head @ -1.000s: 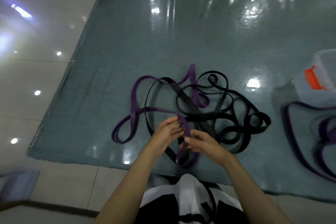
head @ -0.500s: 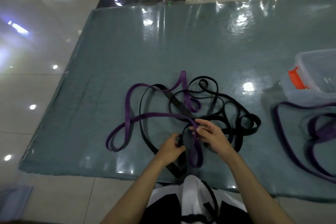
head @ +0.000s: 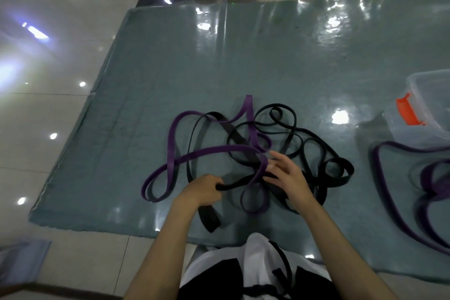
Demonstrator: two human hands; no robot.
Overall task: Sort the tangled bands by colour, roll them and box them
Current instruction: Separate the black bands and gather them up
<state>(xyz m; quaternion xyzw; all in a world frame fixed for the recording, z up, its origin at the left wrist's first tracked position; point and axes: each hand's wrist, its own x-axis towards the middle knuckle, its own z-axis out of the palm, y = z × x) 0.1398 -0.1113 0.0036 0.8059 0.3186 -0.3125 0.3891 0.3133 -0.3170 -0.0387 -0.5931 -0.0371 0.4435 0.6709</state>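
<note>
Pale floor tiles point(head: 60, 129) surround a glossy grey-green mat point(head: 243, 60) on which the work lies. At the left of the tangle, the purple band point(head: 173, 138) loops outward and crosses back over the middle. The left hand point(head: 204, 190) has dropped from the purple band, which both hands held a second ago, and its fingers point(head: 217, 184) are now curled round a black band point(head: 233, 185), a length of which trails toward the near edge of the mat. The right hand point(head: 288, 175) has moved forward into the knot; its fingers point(head: 272, 168) are partly spread and touch the crossing of purple and black, but whether they pinch anything cannot be told. The remaining black loops point(head: 316, 151) lie just beyond that hand. This shift indicates that separation by colour has begun with the black strand. Further right, a second purple band point(head: 389, 202) lies apart beside the clear box point(head: 423, 95) with its orange latch point(head: 406, 112). No band is rolled or boxed yet.
</note>
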